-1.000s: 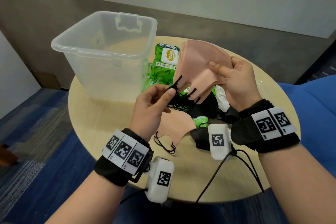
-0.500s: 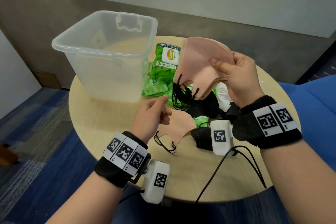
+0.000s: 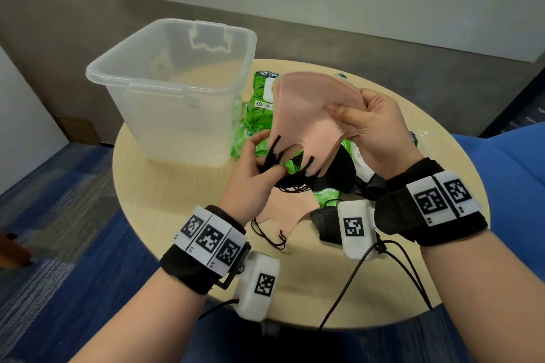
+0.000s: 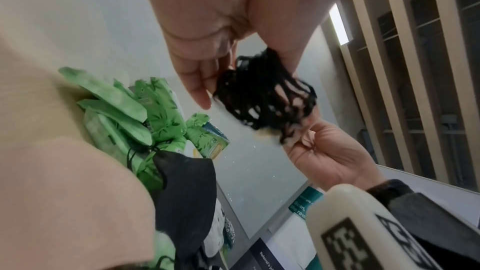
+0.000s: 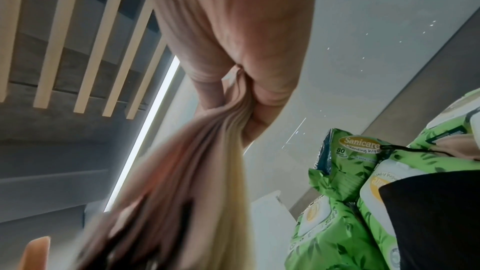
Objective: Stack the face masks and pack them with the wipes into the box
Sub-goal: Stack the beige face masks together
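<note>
My right hand (image 3: pixel 348 115) pinches a stack of pink face masks (image 3: pixel 309 115) by its right edge and holds it above the table; the right wrist view shows the layered pink masks (image 5: pixel 197 171) squeezed between thumb and fingers (image 5: pixel 259 81). Black ear loops (image 3: pixel 275 156) dangle from the stack's lower left. My left hand (image 3: pixel 265 156) has its fingers curled into those loops, which bunch between thumb and finger in the left wrist view as ear loops (image 4: pixel 265 93). Another pink mask (image 3: pixel 286 209) lies flat below the hands. Green wipes packs (image 3: pixel 253 118) lie beside the clear plastic box (image 3: pixel 177 88).
Black masks (image 3: pixel 336 177) are heaped under the raised stack, one more black mask (image 3: pixel 324 221) near my right wrist. The box stands at the back left of the round wooden table (image 3: pixel 177 200). A blue seat (image 3: pixel 507 174) borders the right side.
My left hand, which had let go and dropped toward the table half a second ago, has risen again and taken the black loops. The right hand keeps holding the stack, shifted slightly.
</note>
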`<control>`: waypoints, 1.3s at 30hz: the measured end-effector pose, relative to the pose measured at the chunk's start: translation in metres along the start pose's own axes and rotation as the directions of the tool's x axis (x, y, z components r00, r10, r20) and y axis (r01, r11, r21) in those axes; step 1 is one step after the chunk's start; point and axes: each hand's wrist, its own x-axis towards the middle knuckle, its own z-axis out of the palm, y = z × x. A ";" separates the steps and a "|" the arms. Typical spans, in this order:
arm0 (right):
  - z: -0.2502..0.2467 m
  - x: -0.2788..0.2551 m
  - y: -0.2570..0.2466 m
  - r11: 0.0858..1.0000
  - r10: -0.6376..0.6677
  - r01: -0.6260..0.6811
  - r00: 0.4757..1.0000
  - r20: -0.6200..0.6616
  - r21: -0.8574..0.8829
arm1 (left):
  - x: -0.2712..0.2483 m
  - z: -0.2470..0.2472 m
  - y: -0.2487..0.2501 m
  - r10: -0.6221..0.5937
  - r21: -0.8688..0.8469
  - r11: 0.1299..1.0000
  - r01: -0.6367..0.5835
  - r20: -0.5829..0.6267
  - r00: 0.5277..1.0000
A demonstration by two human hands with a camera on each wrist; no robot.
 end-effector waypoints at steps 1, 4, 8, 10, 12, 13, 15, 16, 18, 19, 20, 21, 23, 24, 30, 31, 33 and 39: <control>-0.002 0.001 0.000 1.000 0.002 -0.002 1.000 -0.026 -0.001 | -0.003 0.001 -0.001 -0.006 0.002 1.000 0.006 -0.007 1.000; -0.005 0.003 0.003 1.000 -0.009 0.008 0.998 -0.058 -0.019 | -0.006 0.001 -0.001 -0.018 0.035 0.999 0.019 -0.011 1.000; -0.004 0.002 0.004 0.999 -0.030 0.029 0.998 -0.048 -0.029 | -0.004 -0.003 0.003 -0.012 0.065 0.998 0.010 0.022 1.000; -0.004 0.003 0.004 0.997 -0.033 0.031 0.999 -0.025 -0.064 | -0.001 -0.008 0.006 0.053 0.068 0.996 -0.055 0.032 0.998; -0.005 0.004 0.004 0.995 -0.015 0.016 1.000 0.003 -0.096 | -0.002 -0.014 0.012 0.147 0.075 0.986 -0.150 0.046 0.988; -0.005 0.004 0.005 0.993 0.002 0.002 1.000 0.027 -0.119 | -0.003 -0.015 0.018 0.185 0.078 0.979 -0.190 0.070 0.980; -0.001 0.002 0.008 0.983 0.043 -0.026 0.995 0.093 -0.182 | -0.002 -0.014 0.021 0.226 0.090 0.967 -0.239 0.131 0.965; 0.003 0.000 0.009 0.978 0.064 -0.037 0.989 0.130 -0.206 | -0.001 -0.013 0.021 0.231 0.083 0.966 -0.245 0.150 0.961; 0.012 -0.003 0.009 0.977 0.101 -0.059 0.975 0.198 -0.206 | 0.000 -0.010 0.022 0.217 0.039 0.974 -0.224 0.141 0.966; 0.016 -0.004 0.009 0.980 0.111 -0.069 0.969 0.221 -0.188 | -0.001 -0.009 0.022 0.204 0.020 0.978 -0.207 0.110 0.973; 0.020 -0.005 0.007 0.984 0.112 -0.075 0.967 0.228 -0.164 | -0.001 -0.009 0.022 0.185 -0.003 0.983 -0.185 0.068 0.980; 0.024 -0.005 0.006 0.987 0.107 -0.077 0.970 0.216 -0.142 | -0.002 -0.009 0.022 0.157 -0.036 0.987 -0.156 0.024 0.987; 0.033 -0.005 0.010 0.992 0.099 -0.085 0.984 0.146 -0.097 | -0.003 -0.010 0.022 0.094 -0.116 0.988 -0.099 -0.049 0.994; 0.038 -0.006 0.013 0.993 0.099 -0.090 0.989 0.106 -0.081 | -0.002 -0.011 0.022 0.079 -0.146 0.985 -0.090 -0.082 0.994; 0.062 -0.023 0.038 0.984 0.155 -0.136 0.971 0.181 -0.113 | 0.006 -0.014 0.019 0.181 -0.075 0.978 -0.197 -0.183 0.966; 0.062 -0.025 0.040 0.978 0.165 -0.133 0.964 0.210 -0.158 | 0.006 -0.015 0.019 0.188 -0.078 0.976 -0.204 -0.177 0.966; 0.060 -0.027 0.043 0.977 0.167 -0.126 0.955 0.243 -0.175 | 0.005 -0.015 0.018 0.184 -0.091 0.976 -0.200 -0.159 0.970; 0.063 -0.031 0.047 0.995 0.101 -0.091 0.964 0.248 -0.050 | -0.003 -0.014 0.024 0.176 -0.116 0.975 -0.191 -0.128 0.976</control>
